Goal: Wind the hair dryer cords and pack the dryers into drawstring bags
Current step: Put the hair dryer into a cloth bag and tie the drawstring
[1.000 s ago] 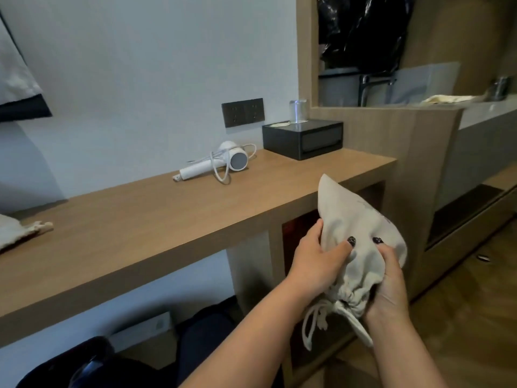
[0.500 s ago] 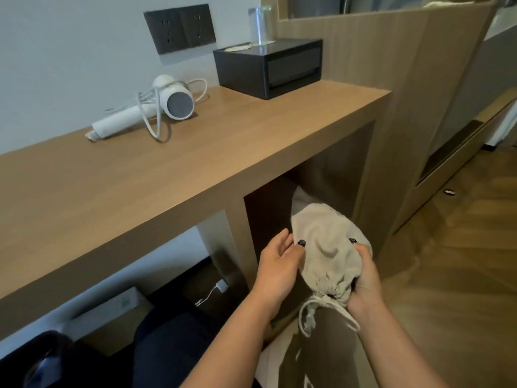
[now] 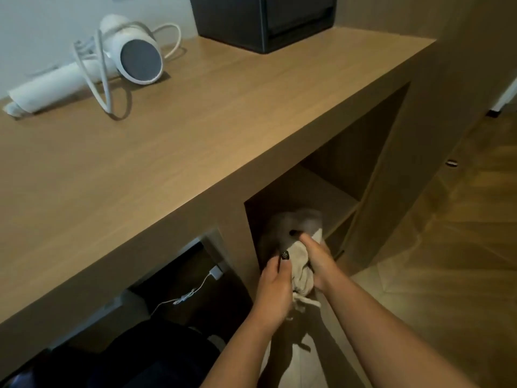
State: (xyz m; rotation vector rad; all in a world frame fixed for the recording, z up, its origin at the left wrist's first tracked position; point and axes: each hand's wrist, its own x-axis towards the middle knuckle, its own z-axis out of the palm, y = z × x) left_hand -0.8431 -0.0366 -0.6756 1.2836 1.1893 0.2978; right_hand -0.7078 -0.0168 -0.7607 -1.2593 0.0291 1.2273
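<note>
Beige cloth drawstring bag (image 3: 300,247) sits at the mouth of the open cubby (image 3: 330,191) under the worktop (image 3: 223,121), both hands grasping it, left hand (image 3: 272,287) and right hand (image 3: 319,261). Best seated fully on the cubby floor before letting go, cords tucked inside. White hair dryer (image 3: 84,71) lies on the worktop with loose cord; no writing is legible.

One white hair dryer (image 3: 120,56) lies on the wooden worktop (image 3: 223,113), a single cord (image 3: 102,79) looped around it. One black box (image 3: 265,18) stands at the back of the same surface. Below, two hands, the left hand (image 3: 272,292) and the right hand (image 3: 317,261), hold one beige drawstring bag (image 3: 299,242) at the mouth of one open cubby (image 3: 349,175). One white charger cable (image 3: 190,294) lies on the floor under the worktop.
</note>
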